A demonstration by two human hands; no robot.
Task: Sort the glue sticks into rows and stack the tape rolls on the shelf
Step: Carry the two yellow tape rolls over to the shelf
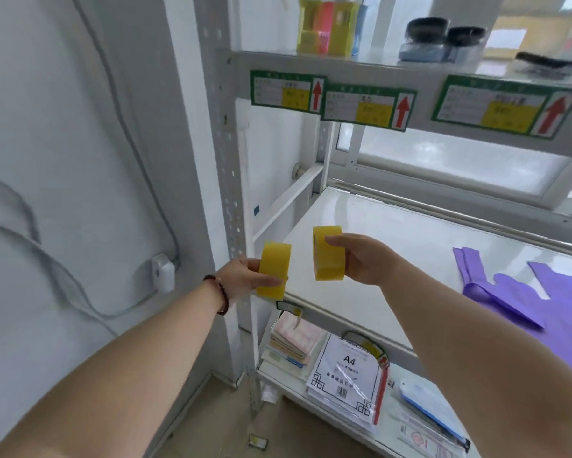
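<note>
Each hand's got a yellow roll: left hand grips one yellow tape roll, right hand grips another yellow tape roll, both over the white metal shelf front-left corner, purple plastic bags lying at its right.

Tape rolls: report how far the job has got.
Done: nothing visibly; no tape stands on the white shelf, which holds only purple bags. In hand: the left hand grips one yellow roll, the right hand another. Left: stacking both; no glue sticks are identifiable.
</note>
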